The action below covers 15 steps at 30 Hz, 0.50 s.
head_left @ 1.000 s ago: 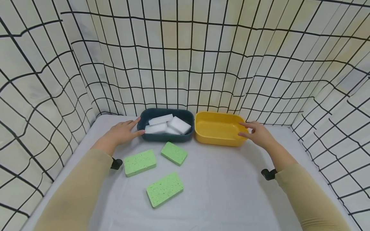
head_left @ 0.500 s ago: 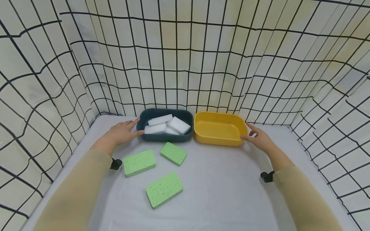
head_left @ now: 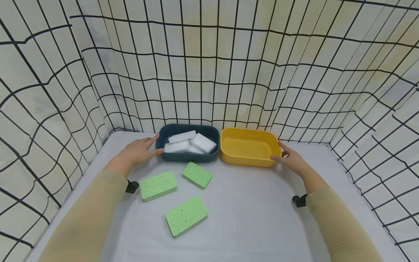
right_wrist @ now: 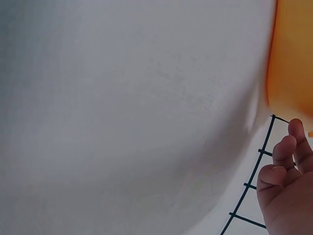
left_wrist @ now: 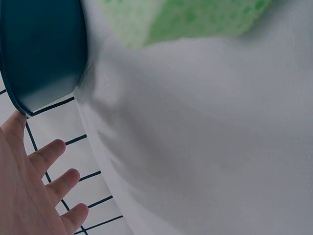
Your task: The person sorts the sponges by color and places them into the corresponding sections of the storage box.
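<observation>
A dark blue plastic bin (head_left: 187,158) stands at the back, with several white foam blocks (head_left: 203,142) inside. My left hand (head_left: 135,152) rests against its left end, fingers spread and fairly straight; the left wrist view shows fingertips at the bin's rim (left_wrist: 25,110). Close beside it on the right stands a yellow bin (head_left: 247,160) with a bare inside. At that bin's right end is my right hand (head_left: 292,160), thumb at the front corner and index finger along the side. In the right wrist view the other fingers (right_wrist: 285,145) are loosely bent and hold nothing.
Three green sponges lie on the white cloth in front of the blue bin: a left one (head_left: 158,185), a small one (head_left: 197,175) and a near one (head_left: 186,216). Black wire grid (head_left: 214,72) walls the back and both sides, close behind the bins.
My right hand has moved from over the yellow bin's right rim to the outside of its right end. My left hand, both bins and the sponges have stayed in place.
</observation>
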{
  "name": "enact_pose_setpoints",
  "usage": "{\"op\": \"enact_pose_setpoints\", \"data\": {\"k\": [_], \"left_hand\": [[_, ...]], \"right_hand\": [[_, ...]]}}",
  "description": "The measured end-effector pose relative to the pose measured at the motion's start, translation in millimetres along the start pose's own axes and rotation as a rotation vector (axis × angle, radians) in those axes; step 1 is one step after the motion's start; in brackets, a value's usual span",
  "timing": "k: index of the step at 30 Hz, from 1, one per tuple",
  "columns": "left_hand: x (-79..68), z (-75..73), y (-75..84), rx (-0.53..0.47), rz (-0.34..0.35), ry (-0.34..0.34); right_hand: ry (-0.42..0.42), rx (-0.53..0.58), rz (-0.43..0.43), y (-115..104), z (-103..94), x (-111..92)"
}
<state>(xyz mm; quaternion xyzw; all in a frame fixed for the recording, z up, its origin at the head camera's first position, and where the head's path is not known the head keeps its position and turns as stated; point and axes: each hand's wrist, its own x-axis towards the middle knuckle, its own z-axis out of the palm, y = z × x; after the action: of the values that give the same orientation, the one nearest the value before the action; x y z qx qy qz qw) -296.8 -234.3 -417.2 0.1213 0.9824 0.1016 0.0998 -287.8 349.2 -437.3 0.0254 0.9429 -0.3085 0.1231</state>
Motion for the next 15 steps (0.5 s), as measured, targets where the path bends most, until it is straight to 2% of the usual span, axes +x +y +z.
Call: {"op": "enact_pose_setpoints", "data": {"k": [15], "left_hand": [[-2.8,-1.7,2.6,-0.005,-0.004,-0.004]], "right_hand": [[0.003,0.011,-0.026,0.7,1.3,2.1]]}}
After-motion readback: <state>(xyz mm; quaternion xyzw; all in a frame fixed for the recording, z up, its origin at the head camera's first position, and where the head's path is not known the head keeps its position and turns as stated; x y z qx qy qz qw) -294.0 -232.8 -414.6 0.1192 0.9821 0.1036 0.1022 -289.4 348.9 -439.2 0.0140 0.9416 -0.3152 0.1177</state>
